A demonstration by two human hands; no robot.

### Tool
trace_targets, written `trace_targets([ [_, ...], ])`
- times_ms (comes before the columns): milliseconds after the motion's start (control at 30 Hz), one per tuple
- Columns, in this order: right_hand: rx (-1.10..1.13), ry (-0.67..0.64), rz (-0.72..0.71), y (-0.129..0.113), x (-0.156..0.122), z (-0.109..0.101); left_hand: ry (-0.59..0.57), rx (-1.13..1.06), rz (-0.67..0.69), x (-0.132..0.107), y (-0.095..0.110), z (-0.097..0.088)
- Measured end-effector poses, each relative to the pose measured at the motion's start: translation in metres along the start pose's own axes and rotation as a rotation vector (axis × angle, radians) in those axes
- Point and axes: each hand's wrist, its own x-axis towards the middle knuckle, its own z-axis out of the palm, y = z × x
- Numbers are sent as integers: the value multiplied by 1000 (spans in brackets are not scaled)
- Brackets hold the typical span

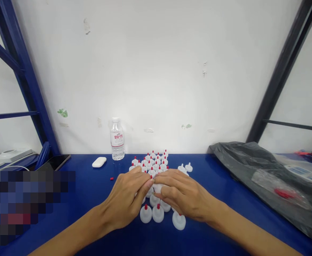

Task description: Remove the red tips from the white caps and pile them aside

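Several small white caps with red tips [153, 161] stand in a cluster on the blue table [211, 185]. My left hand [126, 201] and my right hand [181, 193] meet over the cluster's near part, fingers curled together around one white cap [158, 187] held between their fingertips. More caps [152, 213] stand just below my hands, and one [178, 220] sits under my right wrist. A loose red tip [111, 179] lies on the table left of my left hand.
A water bottle [117, 139] stands at the wall behind the caps, a white earbud case [99, 162] to its left. A dark phone [55, 161] lies far left. A grey plastic bag [268, 177] with red parts covers the right side.
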Motion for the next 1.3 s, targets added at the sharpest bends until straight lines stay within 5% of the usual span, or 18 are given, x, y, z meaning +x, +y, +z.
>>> trace_targets([
  [233,-280,-34,-156,6,1,2,-25,-218,-309,7,-4,11],
  [533,64,13,204,-1,-10,7,176,367,278,-2,3,7],
  [733,46,2,220,-2,-14,3,222,446,277,-1,19,8],
  [933,21,-12,302,-2,-13,4,147,413,278,-3,9,13],
  [1133,-32,-49,116,1,-9,4,70,317,123,-3,8,12],
  [1233,-174,-14,79,27,-20,-3,78,160,-109,0,1,0],
  [1300,-282,89,226,53,-35,-10,118,82,-325,2,-14,-14],
])
